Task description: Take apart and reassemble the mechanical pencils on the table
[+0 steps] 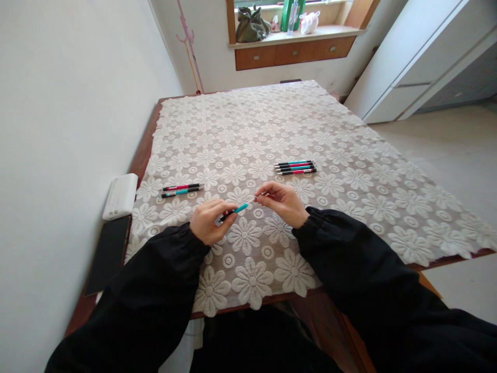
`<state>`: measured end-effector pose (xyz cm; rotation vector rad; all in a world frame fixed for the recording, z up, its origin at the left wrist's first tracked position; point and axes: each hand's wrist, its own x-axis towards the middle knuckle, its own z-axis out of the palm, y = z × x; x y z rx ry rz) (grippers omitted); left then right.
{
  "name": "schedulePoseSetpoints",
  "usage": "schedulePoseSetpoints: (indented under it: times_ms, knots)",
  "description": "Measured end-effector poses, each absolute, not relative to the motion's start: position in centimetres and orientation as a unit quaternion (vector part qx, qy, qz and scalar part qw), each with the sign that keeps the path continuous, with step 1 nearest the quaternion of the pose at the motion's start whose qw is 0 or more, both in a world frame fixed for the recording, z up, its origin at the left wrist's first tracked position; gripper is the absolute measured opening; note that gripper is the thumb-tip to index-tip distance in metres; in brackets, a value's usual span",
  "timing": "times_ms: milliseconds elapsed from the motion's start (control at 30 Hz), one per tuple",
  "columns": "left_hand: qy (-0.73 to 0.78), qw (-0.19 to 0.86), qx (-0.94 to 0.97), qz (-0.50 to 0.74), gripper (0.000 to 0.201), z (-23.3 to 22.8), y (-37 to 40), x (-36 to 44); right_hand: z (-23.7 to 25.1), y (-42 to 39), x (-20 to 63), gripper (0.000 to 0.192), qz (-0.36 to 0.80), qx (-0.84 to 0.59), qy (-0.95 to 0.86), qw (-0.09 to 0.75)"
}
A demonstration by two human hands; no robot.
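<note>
Right above the near part of the surface (349, 207), a slim teal-and-black pen (234, 211) is held level between both hands, lifted just clear of the cloth, probably so each end can be worked. The left hand (209, 221) has its fingers (222, 208) curled shut around the dark barrel end, steadying it. The right hand (285, 203) pinches its fingertips closed on the thin metallic tip end, a fine grip suited to a small, slippery part; what exactly sits between those fingertips is too small to tell.

Beyond the pen and to its right lies a tidy row of pens (295, 167), parallel and touching, glossy plastic in teal, red and black. To the pen's left, a pair of pens (181, 189) lies side by side. Under it all is a lace tablecloth (248, 134) of raised white flowers. Further left of the pen, at the cloth's edge, rests a smooth white rounded box (120, 196).
</note>
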<state>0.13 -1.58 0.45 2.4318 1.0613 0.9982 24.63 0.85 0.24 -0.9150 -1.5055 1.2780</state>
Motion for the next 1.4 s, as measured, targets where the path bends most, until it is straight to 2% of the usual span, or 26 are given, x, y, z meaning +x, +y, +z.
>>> schedulePoseSetpoints:
  times_ms: [500,933,1033,1167,1267,1400]
  knots:
    - [0.366,0.15,0.85,0.347,0.012,0.3,-1.6,0.0,0.0,0.8,24.6,0.026,0.533,-0.371,-0.619,0.441]
    - [0.374,0.158,0.845,0.348,0.013,0.2,-1.6,0.0,0.2,0.6,24.6,0.024,0.495,-0.372,-0.651,0.439]
    - [0.38,0.149,0.836,0.366,0.015,0.1,-1.7,0.0,0.0,0.5,24.6,0.018,0.467,-0.36,-0.706,0.393]
    - [0.413,0.121,0.797,0.423,0.013,0.3,-1.8,0.0,-0.2,0.4,24.6,0.017,0.314,-0.324,-0.839,0.304]
    - [0.442,0.114,0.758,0.466,0.012,0.5,-1.8,0.0,-0.3,0.1,24.4,0.03,0.216,-0.278,-0.903,0.245]
    - [0.453,0.12,0.739,0.484,0.015,0.7,-1.7,0.1,-0.5,-0.5,24.0,0.058,0.136,-0.271,-0.94,0.154]
